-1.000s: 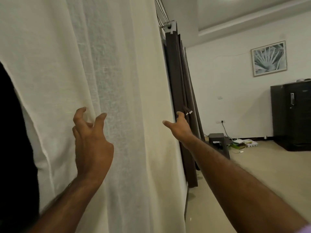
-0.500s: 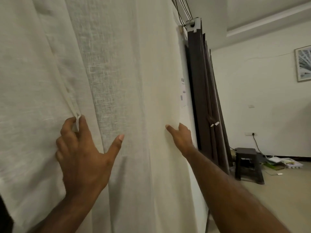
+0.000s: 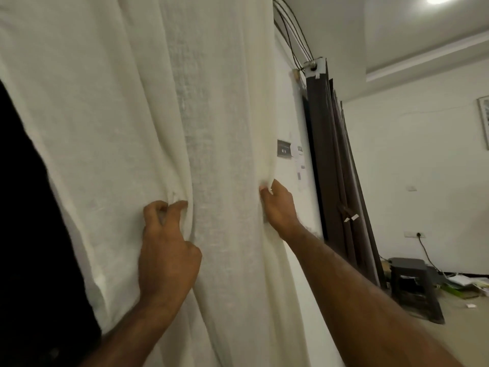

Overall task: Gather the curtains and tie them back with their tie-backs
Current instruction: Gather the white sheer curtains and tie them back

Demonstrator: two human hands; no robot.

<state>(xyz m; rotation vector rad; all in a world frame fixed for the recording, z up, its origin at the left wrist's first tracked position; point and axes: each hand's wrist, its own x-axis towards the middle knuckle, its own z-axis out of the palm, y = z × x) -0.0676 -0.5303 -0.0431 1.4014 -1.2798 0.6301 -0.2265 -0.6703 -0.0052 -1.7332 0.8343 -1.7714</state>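
Cream curtain hangs full-length across the left and centre of view, its fabric spread between the two hands. Left hand: fingers curled tight, pinching a bunched fold near the curtain's mid-width. Right hand: grips the curtain's right edge, fingers wrapped behind it, thumb on the front. Dark brown curtain hangs stacked near that edge, a brown band with pale tags crossing its folds. Dark stool stands on the floor beyond.
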